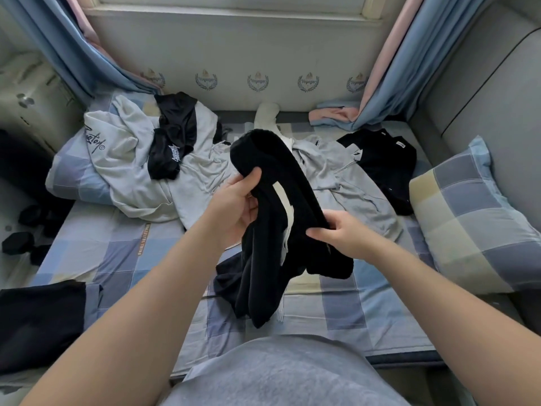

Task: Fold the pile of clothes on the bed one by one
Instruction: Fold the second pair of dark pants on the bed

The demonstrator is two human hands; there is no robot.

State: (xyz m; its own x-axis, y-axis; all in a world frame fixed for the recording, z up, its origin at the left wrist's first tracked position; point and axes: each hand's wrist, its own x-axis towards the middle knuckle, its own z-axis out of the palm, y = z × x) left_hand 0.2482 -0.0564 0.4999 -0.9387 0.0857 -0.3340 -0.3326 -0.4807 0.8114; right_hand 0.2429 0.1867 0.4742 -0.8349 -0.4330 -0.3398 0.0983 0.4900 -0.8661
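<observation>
I hold a black garment [275, 230] with a white stripe up over the middle of the checked bed [123, 259]. My left hand [237, 206] grips its left edge with the thumb on top. My right hand [342, 232] pinches its right edge lower down. The garment's lower part hangs down and touches the sheet. Behind it lies the pile: a pale grey hoodie [128, 159] with a black printed garment [172, 136] on top at the left, a grey garment [345, 177] in the middle, and a black shirt [383, 162] at the right.
A checked pillow [468, 218] lies at the right edge of the bed, another under the hoodie at the left. A dark folded cloth [38, 320] sits at the near left corner. Blue and pink curtains [409, 63] hang at both sides of the window wall.
</observation>
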